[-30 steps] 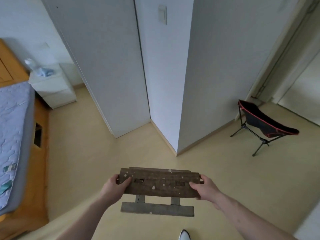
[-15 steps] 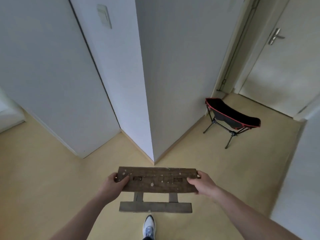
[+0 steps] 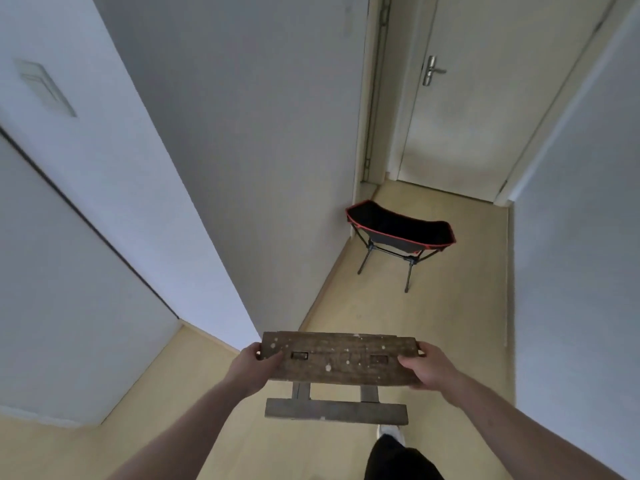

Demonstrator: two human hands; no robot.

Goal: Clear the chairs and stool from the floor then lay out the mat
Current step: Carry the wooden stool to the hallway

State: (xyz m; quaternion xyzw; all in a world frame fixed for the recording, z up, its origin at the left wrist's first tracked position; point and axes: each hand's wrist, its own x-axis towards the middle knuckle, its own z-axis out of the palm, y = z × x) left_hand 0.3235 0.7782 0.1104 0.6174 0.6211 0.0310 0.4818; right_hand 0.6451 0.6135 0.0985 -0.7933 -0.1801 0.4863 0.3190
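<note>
I carry a small dark wooden stool (image 3: pixel 339 358) in front of me, off the floor, its seat flat and its lower crossbar showing beneath. My left hand (image 3: pixel 254 367) grips the seat's left end. My right hand (image 3: pixel 424 367) grips the right end. Ahead in the hallway, a black folding camp chair with red trim (image 3: pixel 401 232) stands on the floor beside the wall corner. No mat is in view.
A grey wall (image 3: pixel 242 150) juts out on the left, its corner just ahead of the stool. A closed door with a metal handle (image 3: pixel 431 71) ends the hallway. Another wall (image 3: pixel 581 271) bounds the right side. Yellow floor (image 3: pixel 460 323) runs between them. My leg and white shoe (image 3: pixel 391 438) show below.
The view has swung right and moved forward with the stool: the bed and nightstand left the frame, and the camp chair and hallway door now lie straight ahead and closer.
</note>
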